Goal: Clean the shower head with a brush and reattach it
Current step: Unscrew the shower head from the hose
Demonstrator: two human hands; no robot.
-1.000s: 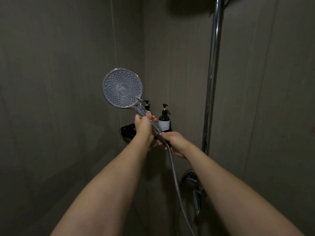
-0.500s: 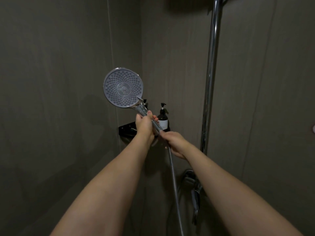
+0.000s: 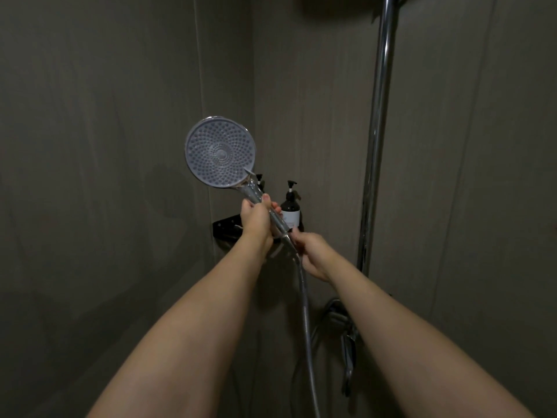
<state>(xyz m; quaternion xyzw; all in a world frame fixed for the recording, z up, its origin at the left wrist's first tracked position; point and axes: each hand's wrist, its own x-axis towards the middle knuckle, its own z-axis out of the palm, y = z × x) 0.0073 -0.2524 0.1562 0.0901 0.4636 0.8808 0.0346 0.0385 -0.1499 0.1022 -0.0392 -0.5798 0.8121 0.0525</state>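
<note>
In the head view, the person is standing in a dim shower enclosure with both bare arms extended forward toward the corner where two grey walls (image 3: 90,146) are meeting. The left hand (image 3: 256,220) is wrapping its grip fully closed around the upper part of the chrome handle of the shower head (image 3: 220,152), fingers curled over the handle and thumb lying along it. The shower head is being held up in the air in front of the corner, tilted up and to the left, with its round nozzle face turning toward the camera. The right hand (image 3: 313,254) is sitting just below and to the right of the left hand, its fingers closing on the lower end of the handle where the hose (image 3: 306,312) is joining; how tightly this grip is pinching the joint cannot be told. The hose is hanging down from the handle between the two forearms and running off the bottom edge of the frame. Behind the hands, a black corner shelf (image 3: 224,229) is mounted on the wall, and a dark pump bottle (image 3: 291,208) with a white label is standing on it; the pump top of a second bottle (image 3: 259,181) is showing just beside the handle. A chrome riser pipe (image 3: 378,131) is running vertically along the right wall, and the mixer valve (image 3: 337,316) is sitting low, partly hidden by the right forearm.
</note>
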